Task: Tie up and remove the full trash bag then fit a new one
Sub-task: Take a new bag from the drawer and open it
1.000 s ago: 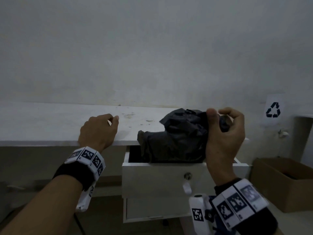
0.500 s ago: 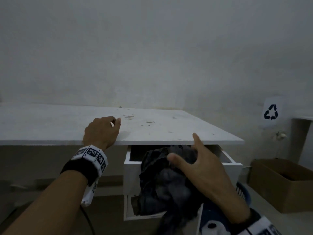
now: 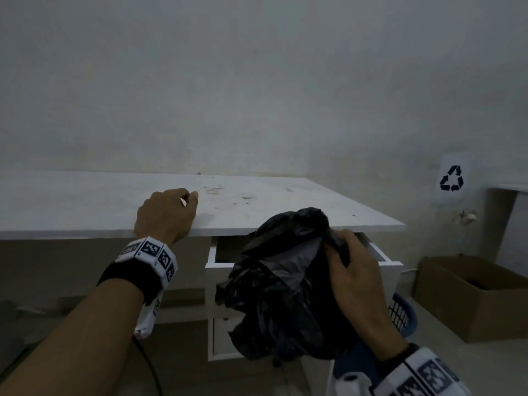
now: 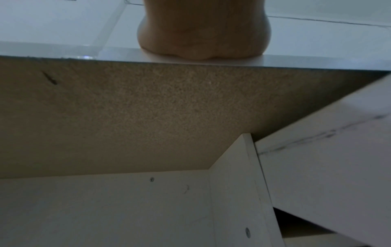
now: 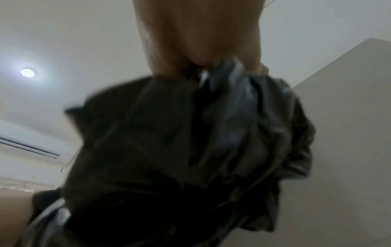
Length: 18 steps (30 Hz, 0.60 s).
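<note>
A crumpled black trash bag hangs in front of the open top drawer of a white desk. My right hand grips the bag's upper right part, with bunched plastic between its fingers. The right wrist view shows, blurred, the same bag hanging from the right hand. On the desk's front edge rests my left hand, fingers loosely curled and holding nothing. From below, the left wrist view shows the left hand on the desk edge. The drawer's inside is hidden by the bag.
A blue basket stands on the floor just right of the drawers, partly behind my right arm. Further right is an open cardboard box. A recycling sign hangs on the wall above it. A second drawer sits below the open one.
My right hand dropped from above the drawer and spread its fingers over the bag. It now grips the bag again, out in front of the drawer. The left hand stayed put.
</note>
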Tool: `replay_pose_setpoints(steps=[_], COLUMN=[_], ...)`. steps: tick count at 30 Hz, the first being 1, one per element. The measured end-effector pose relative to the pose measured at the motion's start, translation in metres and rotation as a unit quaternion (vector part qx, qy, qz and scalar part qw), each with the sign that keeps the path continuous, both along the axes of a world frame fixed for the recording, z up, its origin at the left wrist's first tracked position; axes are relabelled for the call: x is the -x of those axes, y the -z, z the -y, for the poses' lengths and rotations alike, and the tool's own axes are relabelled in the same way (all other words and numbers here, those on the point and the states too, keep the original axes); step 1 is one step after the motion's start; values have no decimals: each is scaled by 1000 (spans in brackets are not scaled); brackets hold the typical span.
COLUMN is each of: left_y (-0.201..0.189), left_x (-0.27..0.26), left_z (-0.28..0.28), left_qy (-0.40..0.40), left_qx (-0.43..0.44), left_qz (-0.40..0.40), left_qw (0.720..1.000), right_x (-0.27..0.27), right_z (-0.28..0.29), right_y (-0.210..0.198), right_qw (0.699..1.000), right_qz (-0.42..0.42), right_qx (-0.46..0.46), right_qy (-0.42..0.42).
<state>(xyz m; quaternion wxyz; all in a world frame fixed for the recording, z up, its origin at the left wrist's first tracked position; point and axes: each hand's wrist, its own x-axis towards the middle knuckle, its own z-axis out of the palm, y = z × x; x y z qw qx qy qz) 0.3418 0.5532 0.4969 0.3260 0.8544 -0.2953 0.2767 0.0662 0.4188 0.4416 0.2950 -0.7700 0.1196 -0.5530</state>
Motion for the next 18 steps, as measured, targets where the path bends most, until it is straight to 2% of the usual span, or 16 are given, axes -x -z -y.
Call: replay_pose_setpoints(steps=[3,6,8,9,11,12,16,18], left_y=[0,0,0,1,0,1,0,0], left_x=[0,0,0,1,1,1,3,3], left_z=[0,1,0,-1,-1,-1,-1,0], left_qy=[-3,-1,-1,0,2,3,10,9], left_qx=[3,2,1,-2,-11,-14,-13,-12], left_qz=[4,9,11,14,22,24,31,30], left_qw=[1000,1000,1000,1000,1000,1000,999,999], right_x=[5,12,18,20,23,24,29,35], right_z=[-9,-16,-19,-20,-20,-17,2,10], right_y=[5,10,10,10,14,21,58,74], right_qw=[996,992,986,976,934,913,864,859], right_qz=[55,18,-89,-174,-345,-399,-500,-506], right_qx=[74,123,122,109,83,73,-25,-59], right_qy=[5,-38,-73,-77,-52,-38,-62,-47])
